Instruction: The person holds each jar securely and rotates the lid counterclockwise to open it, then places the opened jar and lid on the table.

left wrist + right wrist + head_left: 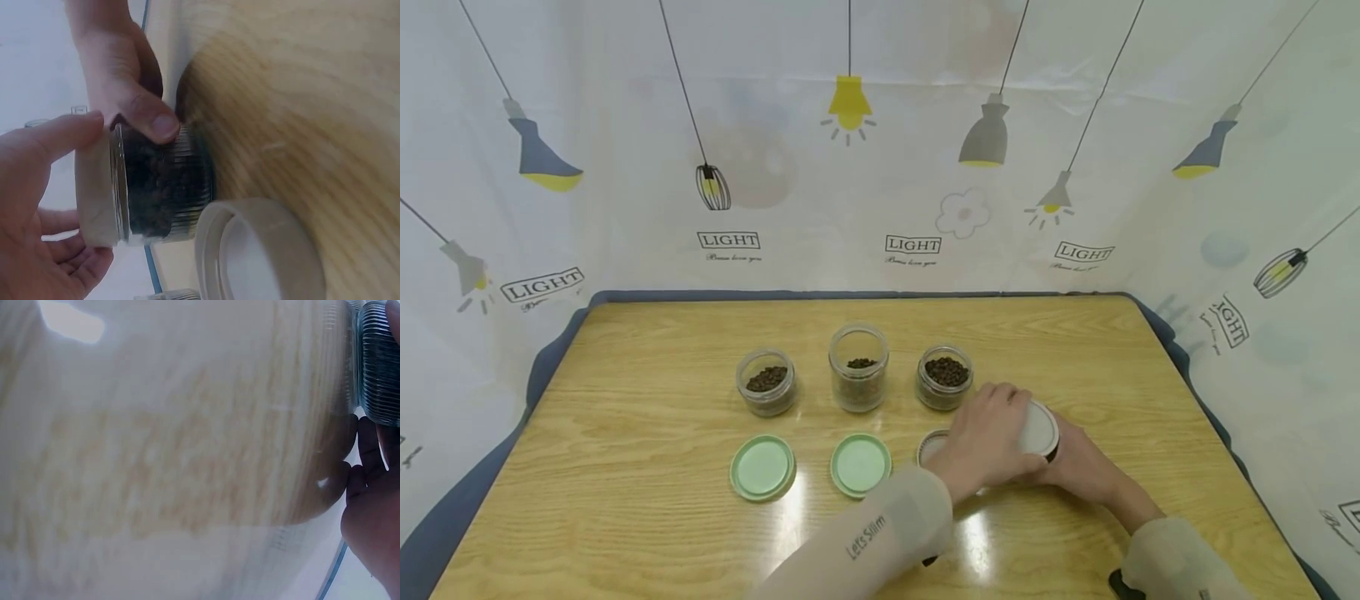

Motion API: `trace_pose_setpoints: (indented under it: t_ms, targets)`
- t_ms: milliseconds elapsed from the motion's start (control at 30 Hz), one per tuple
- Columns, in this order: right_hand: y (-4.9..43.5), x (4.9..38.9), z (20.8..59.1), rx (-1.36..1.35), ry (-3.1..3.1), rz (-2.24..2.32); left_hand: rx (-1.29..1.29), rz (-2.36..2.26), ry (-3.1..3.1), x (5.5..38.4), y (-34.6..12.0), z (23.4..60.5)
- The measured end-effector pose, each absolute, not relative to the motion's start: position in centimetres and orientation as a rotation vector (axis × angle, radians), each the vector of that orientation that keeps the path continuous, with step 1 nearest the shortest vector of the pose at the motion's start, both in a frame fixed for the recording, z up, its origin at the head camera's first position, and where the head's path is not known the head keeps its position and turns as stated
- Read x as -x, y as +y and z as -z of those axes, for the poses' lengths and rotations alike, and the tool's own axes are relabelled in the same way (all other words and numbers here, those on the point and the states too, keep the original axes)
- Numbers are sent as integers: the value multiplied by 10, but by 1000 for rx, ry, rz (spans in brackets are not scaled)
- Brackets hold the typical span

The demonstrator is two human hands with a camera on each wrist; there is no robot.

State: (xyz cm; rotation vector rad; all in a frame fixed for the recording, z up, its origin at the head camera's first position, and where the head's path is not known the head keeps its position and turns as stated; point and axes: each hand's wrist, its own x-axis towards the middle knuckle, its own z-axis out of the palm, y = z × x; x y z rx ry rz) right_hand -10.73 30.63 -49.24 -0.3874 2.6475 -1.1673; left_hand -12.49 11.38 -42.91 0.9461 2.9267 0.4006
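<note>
My left hand (pixel 988 437) grips the white lid (pixel 1040 429) of a ribbed glass jar (pixel 165 181); thumb and fingers lie on opposite sides of the lid's rim. The lid sits on the jar's mouth, and the jar is tilted over. My right hand (pixel 1078 462) holds the glass body, its thumb across the side in the left wrist view. Dark contents show through the glass. A second pale lid (pixel 269 250) lies on the table near the jar, partly hidden by my left hand in the head view.
Across the wooden table (pixel 647 400) stand three lidless glass jars, the left (pixel 767 383), the taller middle (pixel 859 371) and the right (pixel 945 379), each holding dark brown bits. Two green lids lie in front, one left (pixel 763 468), one middle (pixel 861 465). Printed cloth (pixel 805 200) hangs behind.
</note>
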Motion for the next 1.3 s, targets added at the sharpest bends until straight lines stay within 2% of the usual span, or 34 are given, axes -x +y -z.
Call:
trace_pose_setpoints:
  t_ms: [333,733,1300]
  targets:
    - [306,108,494,443,2723,1114,-824,-369,3059,118,119,435]
    - [308,108,493,396,2610,1227,-1104,-401,2717,136,112,417]
    - [308,108,494,434,2633,1210,-1100,-294,2788,137,114,414]
